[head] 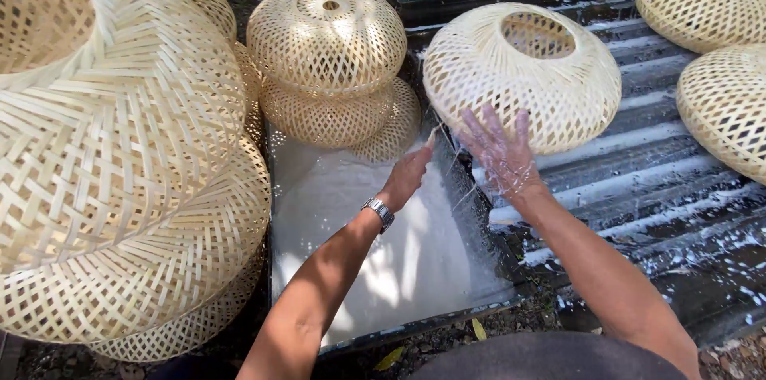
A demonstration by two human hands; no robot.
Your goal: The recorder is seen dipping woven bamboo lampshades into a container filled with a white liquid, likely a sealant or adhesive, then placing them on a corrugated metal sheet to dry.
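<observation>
White liquid drips from both open, empty hands, left hand (pixel 408 174) and right hand (pixel 503 153), beside the wet shade (pixel 523 77); careful lifting seems needed next.

Just beyond the wet fingers (pixel 496 131) of the right hand (pixel 503 158) a pale woven bamboo shade (pixel 523 77) blocks the way. Below the fingers lies an open tray of white liquid (pixel 375 244). Stacked woven shades (pixel 327 61) wall off its far end, with a tall stack (pixel 120 157) along the left.
</observation>
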